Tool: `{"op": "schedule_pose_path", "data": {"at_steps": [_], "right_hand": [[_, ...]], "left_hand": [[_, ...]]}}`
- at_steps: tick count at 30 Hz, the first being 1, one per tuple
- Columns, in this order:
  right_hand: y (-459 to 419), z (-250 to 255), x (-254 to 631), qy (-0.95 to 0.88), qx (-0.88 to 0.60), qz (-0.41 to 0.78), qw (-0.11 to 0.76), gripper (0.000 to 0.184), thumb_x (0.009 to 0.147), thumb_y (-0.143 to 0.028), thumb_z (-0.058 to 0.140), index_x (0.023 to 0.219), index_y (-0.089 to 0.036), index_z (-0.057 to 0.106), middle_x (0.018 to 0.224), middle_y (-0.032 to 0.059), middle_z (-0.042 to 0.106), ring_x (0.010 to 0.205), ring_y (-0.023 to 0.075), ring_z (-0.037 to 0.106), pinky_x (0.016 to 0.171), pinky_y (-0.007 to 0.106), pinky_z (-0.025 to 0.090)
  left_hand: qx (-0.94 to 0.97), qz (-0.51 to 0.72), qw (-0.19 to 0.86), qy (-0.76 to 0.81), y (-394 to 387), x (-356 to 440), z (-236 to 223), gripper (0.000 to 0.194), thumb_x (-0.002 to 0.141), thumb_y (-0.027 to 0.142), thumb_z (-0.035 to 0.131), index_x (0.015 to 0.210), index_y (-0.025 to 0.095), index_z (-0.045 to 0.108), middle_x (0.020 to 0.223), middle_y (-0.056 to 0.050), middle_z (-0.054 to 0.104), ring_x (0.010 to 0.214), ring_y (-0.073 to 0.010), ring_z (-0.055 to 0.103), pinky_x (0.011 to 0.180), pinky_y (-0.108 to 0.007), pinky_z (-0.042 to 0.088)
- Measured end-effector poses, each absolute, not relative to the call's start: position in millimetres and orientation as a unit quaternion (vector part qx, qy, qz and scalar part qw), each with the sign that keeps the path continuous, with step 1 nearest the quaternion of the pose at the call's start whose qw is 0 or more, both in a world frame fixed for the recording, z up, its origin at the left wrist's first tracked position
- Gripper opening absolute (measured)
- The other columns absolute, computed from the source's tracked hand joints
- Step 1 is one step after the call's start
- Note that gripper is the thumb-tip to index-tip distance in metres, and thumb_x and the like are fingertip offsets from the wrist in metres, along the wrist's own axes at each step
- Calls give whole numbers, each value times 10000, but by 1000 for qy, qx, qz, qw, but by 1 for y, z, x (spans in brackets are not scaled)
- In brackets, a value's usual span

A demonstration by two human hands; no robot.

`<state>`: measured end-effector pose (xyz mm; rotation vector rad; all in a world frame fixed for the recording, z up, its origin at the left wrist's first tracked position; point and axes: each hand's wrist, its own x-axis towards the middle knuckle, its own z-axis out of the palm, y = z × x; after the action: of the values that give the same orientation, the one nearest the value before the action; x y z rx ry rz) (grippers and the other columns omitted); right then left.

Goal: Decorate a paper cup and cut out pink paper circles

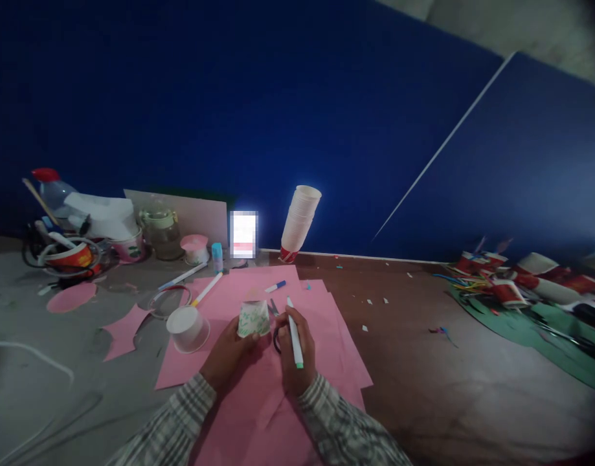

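My left hand (229,355) is closed around a small paper cup (253,318) with a green pattern, held upside down on the pink paper sheets (263,401). My right hand (297,353) grips a white marker (294,331) with a green end, its tip pointing up beside the cup. Scissors (276,323) lie partly hidden between my hands. A white paper cup (187,328) lies on its side just left of my left hand.
A tilted stack of paper cups (300,221) stands at the back wall. Markers (207,288), a glue stick (217,256), a jar (161,233) and a bottle (54,191) crowd the back left. Red cups and green paper (525,285) lie at right.
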<state>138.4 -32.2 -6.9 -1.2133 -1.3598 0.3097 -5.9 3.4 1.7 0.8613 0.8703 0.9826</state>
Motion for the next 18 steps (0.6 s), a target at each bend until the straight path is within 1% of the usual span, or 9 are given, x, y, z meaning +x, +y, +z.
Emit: {"op": "schedule_pose_path", "data": {"at_steps": [2,4,6,9,11,13,16,18], "right_hand": [[-30,-8,139,-582,-534,134,598,354,923,-248,469,1275,-213,499,1014,92,673,908,213,666,781,387,571],[-28,-8,139,-590,-535,136,589,362,918,-240,476,1279,-218,494,1024,94,679,923,216,671,799,394,573],[-27,-8,139,-603,-531,136,580,376,910,-236,488,1286,-221,493,1040,96,683,934,221,675,807,397,575],[-26,-8,138,-618,-524,129,572,409,900,-231,498,1308,-212,484,1077,108,681,954,234,678,811,401,580],[-26,-8,138,-623,-525,120,567,425,900,-222,490,1324,-204,471,1101,118,676,975,245,676,816,404,583],[-26,-9,138,-632,-525,107,560,443,898,-205,482,1340,-201,455,1132,126,668,994,252,674,825,408,584],[-25,-13,139,-649,-522,88,547,472,887,-178,481,1356,-198,434,1167,134,661,1017,252,671,841,415,587],[-23,-15,138,-654,-526,74,539,476,877,-170,490,1350,-188,437,1166,141,662,1022,256,671,843,421,589]], "left_hand": [[397,444,698,398,4,-7,3,492,619,350,814,1029,140,641,892,-69,723,770,-206,653,676,-292,514],[405,439,695,401,5,-7,4,498,620,365,809,1039,141,660,990,-101,737,892,-260,669,759,-332,526],[413,429,699,395,6,-8,4,494,636,375,790,1054,142,666,1009,-113,742,934,-286,670,787,-360,528],[444,422,686,393,7,-9,6,462,668,344,747,1070,131,663,1038,-123,739,988,-299,659,821,-370,526],[471,421,659,407,8,-9,10,455,679,311,711,1092,130,650,1085,-122,728,1007,-296,653,838,-370,524],[505,415,618,436,8,-9,14,479,674,274,673,1130,135,627,1118,-112,717,996,-287,653,850,-374,520],[560,395,543,484,7,-9,15,511,679,248,622,1178,143,587,1115,-103,705,973,-275,643,873,-388,504],[590,393,493,504,7,-9,11,507,700,258,605,1193,147,568,1128,-111,680,1012,-279,617,914,-410,478]]}}
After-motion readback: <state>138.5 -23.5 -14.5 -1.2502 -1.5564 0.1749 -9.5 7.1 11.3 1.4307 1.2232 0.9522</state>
